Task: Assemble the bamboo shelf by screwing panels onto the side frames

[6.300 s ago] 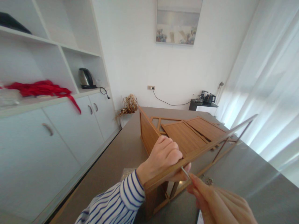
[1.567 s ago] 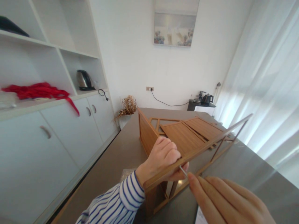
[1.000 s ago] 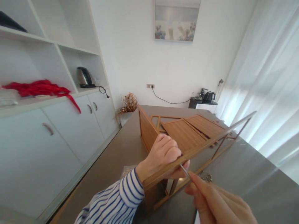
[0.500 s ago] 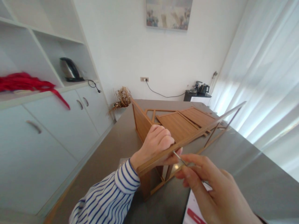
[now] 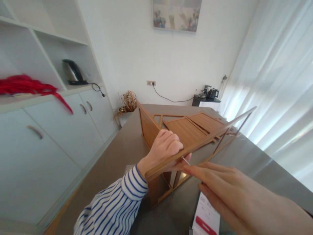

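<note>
My left hand point(image 5: 166, 147), in a striped cuff, is closed around the wooden frame point(image 5: 202, 142) at the near part of its slanted upper rail. Its knuckles show above the rail and fingertips below. A thin metal hex key point(image 5: 186, 161) stands with its tip in the outer face of this rail, beside my left fingertips. My right hand point(image 5: 227, 189) is at the key's outer end, index finger against it and the other fingers close together. The rest of the key is hidden by these fingers. An upright wooden panel point(image 5: 149, 125) stands left of the frame.
Several flat wooden panels point(image 5: 186, 129) lie farther back on the grey table point(image 5: 114, 153). A phone with a lit screen point(image 5: 206, 212) lies beneath my right hand. White cabinets point(image 5: 53, 137) line the left side; a curtain point(image 5: 276, 81) hangs at right.
My right hand has shifted right and turned, its fingers straighter along the hex key, uncovering more of the phone. My left hand and the frame have hardly moved.
</note>
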Action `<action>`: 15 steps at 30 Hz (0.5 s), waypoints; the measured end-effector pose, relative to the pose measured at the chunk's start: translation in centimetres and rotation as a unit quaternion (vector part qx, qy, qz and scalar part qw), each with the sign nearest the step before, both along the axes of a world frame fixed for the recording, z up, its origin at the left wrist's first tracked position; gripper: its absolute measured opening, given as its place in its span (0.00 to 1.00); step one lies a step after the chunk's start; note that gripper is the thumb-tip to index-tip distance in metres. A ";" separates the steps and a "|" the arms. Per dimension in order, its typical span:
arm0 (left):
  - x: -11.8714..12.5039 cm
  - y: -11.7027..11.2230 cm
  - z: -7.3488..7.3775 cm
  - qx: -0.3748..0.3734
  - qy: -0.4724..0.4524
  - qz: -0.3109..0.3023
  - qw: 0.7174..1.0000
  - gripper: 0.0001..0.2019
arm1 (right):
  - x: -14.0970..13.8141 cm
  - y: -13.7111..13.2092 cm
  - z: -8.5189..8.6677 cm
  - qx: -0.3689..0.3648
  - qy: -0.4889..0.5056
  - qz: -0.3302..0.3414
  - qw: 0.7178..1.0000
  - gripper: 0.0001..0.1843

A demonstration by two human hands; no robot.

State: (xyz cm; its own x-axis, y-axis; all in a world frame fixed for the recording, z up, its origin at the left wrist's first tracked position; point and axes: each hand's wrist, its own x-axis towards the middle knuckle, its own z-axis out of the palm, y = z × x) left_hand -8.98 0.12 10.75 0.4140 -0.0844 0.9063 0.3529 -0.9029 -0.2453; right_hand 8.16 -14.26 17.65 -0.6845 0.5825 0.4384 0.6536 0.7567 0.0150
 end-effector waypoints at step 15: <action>-0.1 -0.3 0.3 -0.005 0.003 -0.010 1.000 0.11 | 1.1 1.6 1.6 0.084 -0.120 0.077 0.986 0.14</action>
State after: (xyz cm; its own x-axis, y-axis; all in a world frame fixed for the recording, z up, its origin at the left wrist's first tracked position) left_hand -9.10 -0.15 11.04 0.4172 -0.0842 0.9049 0.3339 -0.9119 -0.2388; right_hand 9.28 -12.62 19.21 -0.8553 0.3965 0.3337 0.4932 0.8205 0.2890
